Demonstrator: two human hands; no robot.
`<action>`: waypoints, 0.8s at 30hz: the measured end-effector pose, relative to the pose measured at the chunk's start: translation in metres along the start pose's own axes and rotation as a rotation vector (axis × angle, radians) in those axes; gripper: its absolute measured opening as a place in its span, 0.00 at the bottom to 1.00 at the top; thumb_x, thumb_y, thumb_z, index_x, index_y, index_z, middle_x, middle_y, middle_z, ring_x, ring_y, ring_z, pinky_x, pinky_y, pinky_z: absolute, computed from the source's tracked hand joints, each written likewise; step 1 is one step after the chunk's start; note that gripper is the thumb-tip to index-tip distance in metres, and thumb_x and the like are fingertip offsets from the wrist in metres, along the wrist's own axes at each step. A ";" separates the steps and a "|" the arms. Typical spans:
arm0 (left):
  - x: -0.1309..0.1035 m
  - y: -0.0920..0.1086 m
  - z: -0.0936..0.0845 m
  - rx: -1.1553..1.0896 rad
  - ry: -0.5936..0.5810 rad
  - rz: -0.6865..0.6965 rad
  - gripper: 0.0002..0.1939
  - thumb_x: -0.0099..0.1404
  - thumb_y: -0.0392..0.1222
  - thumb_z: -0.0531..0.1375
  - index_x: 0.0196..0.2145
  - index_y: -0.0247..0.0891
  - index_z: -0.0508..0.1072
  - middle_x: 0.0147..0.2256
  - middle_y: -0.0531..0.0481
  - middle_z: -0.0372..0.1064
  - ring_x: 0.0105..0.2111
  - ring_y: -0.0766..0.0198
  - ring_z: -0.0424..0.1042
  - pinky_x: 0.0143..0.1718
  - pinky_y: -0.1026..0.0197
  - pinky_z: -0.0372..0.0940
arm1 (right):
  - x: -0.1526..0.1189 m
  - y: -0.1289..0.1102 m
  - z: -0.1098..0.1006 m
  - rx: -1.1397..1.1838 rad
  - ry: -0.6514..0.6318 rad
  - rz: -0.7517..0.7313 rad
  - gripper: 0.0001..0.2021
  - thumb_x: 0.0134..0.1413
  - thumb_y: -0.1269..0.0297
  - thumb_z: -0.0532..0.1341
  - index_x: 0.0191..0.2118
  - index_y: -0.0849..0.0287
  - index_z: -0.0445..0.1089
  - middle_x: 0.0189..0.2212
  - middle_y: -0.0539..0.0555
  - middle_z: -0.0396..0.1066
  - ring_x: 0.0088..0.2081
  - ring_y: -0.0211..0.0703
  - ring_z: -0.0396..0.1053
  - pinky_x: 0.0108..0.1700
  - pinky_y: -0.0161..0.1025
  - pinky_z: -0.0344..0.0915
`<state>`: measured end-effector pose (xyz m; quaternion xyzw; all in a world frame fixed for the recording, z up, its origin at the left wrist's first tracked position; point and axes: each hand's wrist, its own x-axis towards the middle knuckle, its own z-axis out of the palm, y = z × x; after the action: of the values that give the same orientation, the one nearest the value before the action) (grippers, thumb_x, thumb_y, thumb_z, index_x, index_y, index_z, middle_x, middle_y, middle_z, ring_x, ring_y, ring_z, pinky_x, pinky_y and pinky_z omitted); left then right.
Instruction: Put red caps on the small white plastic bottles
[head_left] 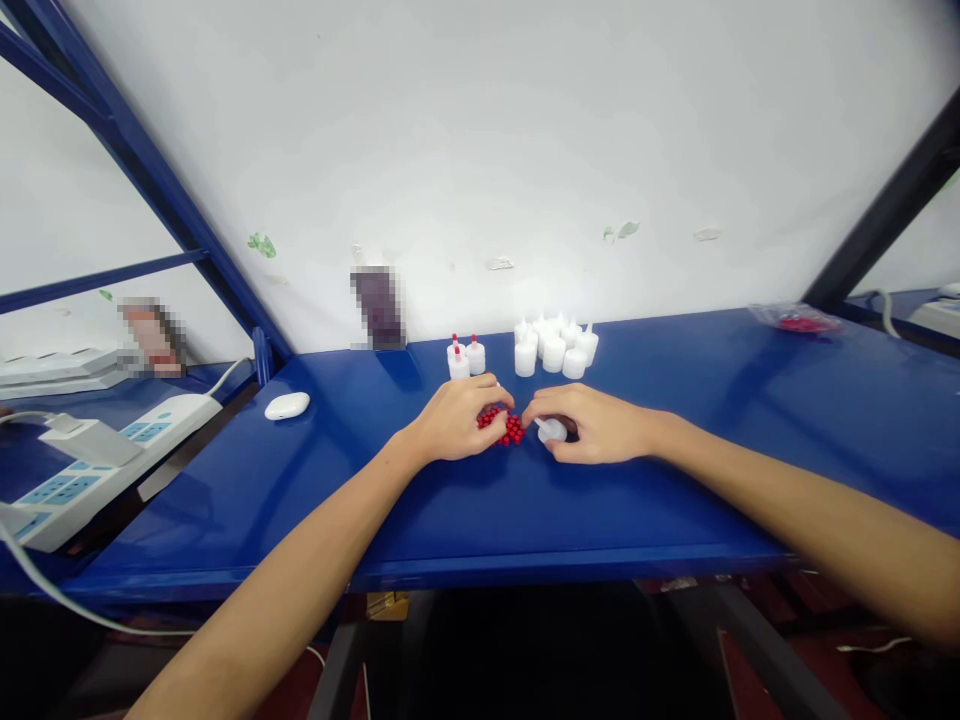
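Note:
My right hand [592, 425] curls around a small white bottle [553, 431], thumb on the near side and fingers on the far side. The bottle's thin nozzle tilts to the left. My left hand [466, 415] is bent over a pile of small red caps [513, 430], with thumb and forefinger apart and touching or just above the pile. Part of the pile is hidden under that hand. Behind my left hand stand a few white bottles [475, 357] with red caps on their nozzles. Further right is a group of several white bottles [553, 352] with bare white nozzles.
The blue table [465, 520] meets a white wall. A white oval case [287, 405] lies at the left, near a power strip [120, 465] with cables. A clear bag with red pieces [802, 322] lies at the back right. Blue frame posts [172, 190] rise at the left.

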<state>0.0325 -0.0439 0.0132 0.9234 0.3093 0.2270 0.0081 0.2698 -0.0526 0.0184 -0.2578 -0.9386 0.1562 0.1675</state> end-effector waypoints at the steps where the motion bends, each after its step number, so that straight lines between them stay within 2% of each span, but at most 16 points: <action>1: 0.000 0.002 -0.001 0.005 -0.012 0.007 0.12 0.64 0.40 0.55 0.40 0.38 0.77 0.34 0.48 0.68 0.32 0.63 0.68 0.35 0.62 0.62 | 0.000 0.000 0.000 0.001 0.001 0.002 0.15 0.47 0.71 0.60 0.43 0.58 0.74 0.33 0.52 0.71 0.31 0.41 0.65 0.34 0.37 0.60; 6: -0.001 0.010 -0.002 -0.009 -0.044 0.055 0.11 0.62 0.42 0.59 0.40 0.39 0.78 0.36 0.47 0.65 0.34 0.62 0.67 0.36 0.61 0.63 | -0.001 0.004 0.001 0.016 0.014 0.004 0.14 0.48 0.71 0.59 0.42 0.59 0.73 0.32 0.51 0.72 0.29 0.39 0.64 0.33 0.36 0.59; 11: -0.001 0.012 -0.001 -0.012 -0.051 0.055 0.10 0.62 0.41 0.58 0.39 0.39 0.78 0.36 0.48 0.64 0.33 0.63 0.66 0.36 0.61 0.63 | -0.002 0.005 0.001 0.029 0.025 -0.017 0.13 0.47 0.71 0.59 0.41 0.59 0.73 0.31 0.50 0.71 0.28 0.38 0.63 0.33 0.36 0.59; 16: -0.001 0.014 0.002 0.062 -0.005 0.090 0.12 0.63 0.46 0.59 0.40 0.38 0.78 0.38 0.46 0.65 0.35 0.60 0.65 0.39 0.58 0.62 | -0.002 0.006 -0.001 0.046 0.069 0.028 0.09 0.48 0.71 0.59 0.37 0.59 0.71 0.23 0.46 0.63 0.23 0.35 0.58 0.28 0.35 0.55; 20: 0.001 0.015 0.007 0.186 0.002 0.150 0.13 0.64 0.49 0.60 0.38 0.39 0.79 0.40 0.45 0.66 0.38 0.57 0.64 0.43 0.53 0.57 | -0.004 0.008 -0.003 0.070 0.133 0.081 0.10 0.50 0.69 0.59 0.40 0.59 0.69 0.22 0.45 0.61 0.23 0.35 0.59 0.28 0.34 0.55; 24: 0.002 0.014 0.011 0.249 -0.018 0.175 0.12 0.66 0.48 0.59 0.39 0.40 0.79 0.39 0.44 0.66 0.40 0.56 0.63 0.43 0.53 0.54 | -0.004 0.012 0.000 0.057 0.221 0.109 0.18 0.51 0.66 0.60 0.49 0.58 0.65 0.28 0.47 0.64 0.25 0.36 0.61 0.30 0.35 0.58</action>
<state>0.0470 -0.0525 0.0061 0.9428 0.2530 0.1785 -0.1234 0.2785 -0.0448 0.0132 -0.3194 -0.8941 0.1625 0.2687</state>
